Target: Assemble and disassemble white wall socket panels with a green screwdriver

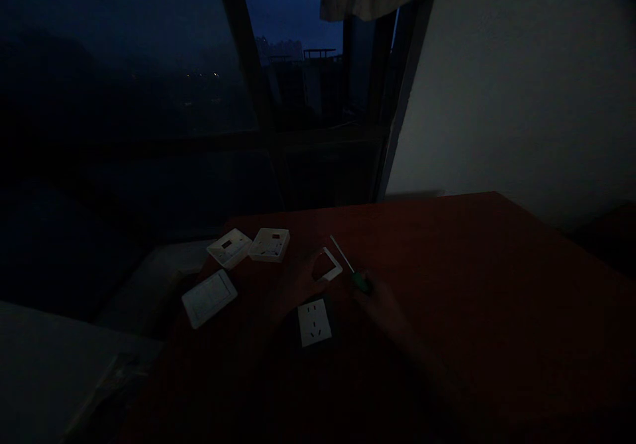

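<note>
Table: a smooth reddish-brown table (467, 252), centre to lower right, before the window (271, 142).
Boxes: two open off-white square boxes (261, 240), side by side near the table's far left edge.
Panel: a pale rectangular flat panel (209, 298), before the boxes, at the table's left edge.
Frame: a thin white angular frame (337, 269), right of the boxes, in the left hand (301, 283).
Screwdriver: a green-handled metal-shafted screwdriver (361, 283), right of the frame, in the right hand (382, 303).
Socket: a white squarish socket plate (315, 325), lower centre, before the frame.
</note>
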A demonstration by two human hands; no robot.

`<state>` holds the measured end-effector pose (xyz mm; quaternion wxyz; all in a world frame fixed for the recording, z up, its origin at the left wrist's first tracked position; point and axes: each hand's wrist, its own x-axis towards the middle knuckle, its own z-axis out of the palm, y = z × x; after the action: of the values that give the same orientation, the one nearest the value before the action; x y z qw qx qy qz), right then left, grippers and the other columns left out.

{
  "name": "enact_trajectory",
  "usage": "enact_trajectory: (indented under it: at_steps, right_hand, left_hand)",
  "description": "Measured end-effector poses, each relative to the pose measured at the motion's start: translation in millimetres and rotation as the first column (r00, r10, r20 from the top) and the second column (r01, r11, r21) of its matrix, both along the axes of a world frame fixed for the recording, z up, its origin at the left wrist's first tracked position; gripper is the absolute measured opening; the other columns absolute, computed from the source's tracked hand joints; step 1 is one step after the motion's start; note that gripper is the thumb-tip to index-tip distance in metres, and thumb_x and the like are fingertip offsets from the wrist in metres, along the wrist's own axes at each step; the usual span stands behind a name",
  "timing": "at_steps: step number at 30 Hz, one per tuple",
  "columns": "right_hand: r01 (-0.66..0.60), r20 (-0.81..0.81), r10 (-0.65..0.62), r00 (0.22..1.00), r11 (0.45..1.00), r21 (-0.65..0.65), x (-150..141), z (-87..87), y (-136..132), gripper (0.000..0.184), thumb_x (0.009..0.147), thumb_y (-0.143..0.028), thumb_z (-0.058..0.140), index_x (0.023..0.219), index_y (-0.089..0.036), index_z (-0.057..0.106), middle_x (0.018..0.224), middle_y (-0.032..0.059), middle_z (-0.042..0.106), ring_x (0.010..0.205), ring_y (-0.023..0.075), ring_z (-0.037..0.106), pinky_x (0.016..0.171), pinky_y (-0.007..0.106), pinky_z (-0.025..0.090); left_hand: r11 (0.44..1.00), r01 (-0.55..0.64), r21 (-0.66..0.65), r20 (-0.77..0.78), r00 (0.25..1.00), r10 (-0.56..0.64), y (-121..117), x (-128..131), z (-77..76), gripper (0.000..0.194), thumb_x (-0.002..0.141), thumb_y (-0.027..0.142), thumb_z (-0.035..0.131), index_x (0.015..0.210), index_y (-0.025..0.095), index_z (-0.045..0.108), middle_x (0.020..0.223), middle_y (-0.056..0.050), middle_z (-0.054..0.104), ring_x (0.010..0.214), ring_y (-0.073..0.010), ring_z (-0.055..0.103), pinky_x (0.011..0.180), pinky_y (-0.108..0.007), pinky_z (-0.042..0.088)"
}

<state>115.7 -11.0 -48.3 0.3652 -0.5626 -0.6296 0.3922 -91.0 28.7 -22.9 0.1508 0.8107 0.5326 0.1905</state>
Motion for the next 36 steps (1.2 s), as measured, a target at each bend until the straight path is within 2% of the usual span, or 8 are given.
enact_trajectory:
  at_steps: [6,10,15,20,26,31,34,36]
  right_hand:
    - [0.024,-0.105,-0.031,0.994,0.997,-0.07,2.5,-0.1,0.8,0.01,0.074,-0.029,0.056,0.081,-0.021,0.055,0.072,-0.0022,0.059,0.069,0.0156,0.056,0.063,0.025,0.042]
    - [0.007,-0.25,-0.048,0.967,0.987,-0.163,3.6,4.9,-1.0,0.018,0.077,-0.038,0.055,0.083,-0.021,0.054,0.065,-0.0038,0.057,0.05,0.0115,0.05,0.045,0.021,0.039]
    - [-0.058,-0.431,-0.051,0.901,0.97,-0.236,3.2,21.0,-8.8,0.034,0.083,-0.051,0.051,0.079,-0.018,0.059,0.067,0.0003,0.062,0.045,0.0089,0.048,0.039,0.019,0.036]
    - [-0.145,-0.597,-0.046,0.801,0.952,-0.268,1.7,28.2,-17.0,0.038,0.078,-0.057,0.06,0.074,-0.018,0.059,0.058,-0.0022,0.059,0.039,0.007,0.043,0.035,0.018,0.031]
    - [-0.189,-0.63,-0.005,0.777,0.952,-0.242,-0.4,25.9,-23.8,0.032,0.074,-0.05,0.068,0.071,-0.02,0.058,0.055,-0.005,0.054,0.039,0.0062,0.043,0.036,0.017,0.03]
    - [-0.154,-0.55,-0.014,0.835,0.954,-0.258,-0.6,22.1,-28.0,0.029,0.075,-0.048,0.068,0.078,-0.021,0.06,0.049,-0.007,0.048,0.04,0.0071,0.043,0.039,0.018,0.031]
    - [-0.147,-0.514,-0.013,0.858,0.952,-0.27,-0.1,22.4,-29.3,0.03,0.075,-0.049,0.068,0.082,-0.021,0.061,0.05,-0.0065,0.049,0.042,0.0076,0.043,0.04,0.019,0.032]
    - [-0.136,-0.505,-0.016,0.863,0.955,-0.263,0.1,23.4,-29.8,0.03,0.076,-0.049,0.067,0.081,-0.02,0.061,0.049,-0.0065,0.049,0.042,0.0078,0.043,0.041,0.019,0.031]
  left_hand:
    - [1.0,0.012,0.026,0.06,0.998,-0.013,-2.0,6.9,13.2,0.076,0.065,0.016,0.072,0.134,0.024,0.041,0.139,-0.009,0.044,0.129,-0.0289,0.041,0.106,-0.048,0.035]
    - [0.999,0.047,0.011,0.139,0.989,-0.048,-12.7,9.7,32.2,0.076,0.067,0.017,0.069,0.136,0.027,0.038,0.137,-0.007,0.044,0.13,-0.0274,0.039,0.108,-0.047,0.034]
    - [0.989,0.132,0.07,0.148,0.979,-0.142,-35.5,10.2,53.9,0.08,0.065,0.019,0.071,0.137,0.027,0.036,0.139,-0.009,0.039,0.131,-0.0291,0.037,0.108,-0.047,0.034]
    - [0.98,0.173,0.1,0.071,0.981,-0.181,-56.3,11.0,68.0,0.077,0.068,0.017,0.068,0.137,0.029,0.036,0.143,-0.008,0.035,0.131,-0.0301,0.036,0.105,-0.046,0.038]
    - [0.979,0.189,0.072,0.004,0.982,-0.19,-69.3,9.7,70.9,0.074,0.069,0.016,0.066,0.136,0.03,0.038,0.146,-0.008,0.032,0.131,-0.0309,0.037,0.104,-0.047,0.039]
    - [0.987,0.145,0.066,0.023,0.989,-0.147,-80.0,7.0,69.3,0.072,0.072,0.015,0.067,0.136,0.03,0.039,0.145,-0.007,0.034,0.133,-0.0282,0.035,0.106,-0.045,0.037]
    - [0.997,0.056,0.058,0.122,0.991,-0.063,-83.8,1.0,65.1,0.065,0.077,0.022,0.067,0.136,0.029,0.04,0.145,-0.007,0.036,0.133,-0.0275,0.035,0.108,-0.045,0.036]
    - [0.998,-0.068,0.013,0.229,0.971,0.064,-84.7,-5.2,60.6,0.053,0.083,0.027,0.061,0.133,0.028,0.043,0.142,-0.007,0.042,0.131,-0.0268,0.04,0.106,-0.045,0.038]
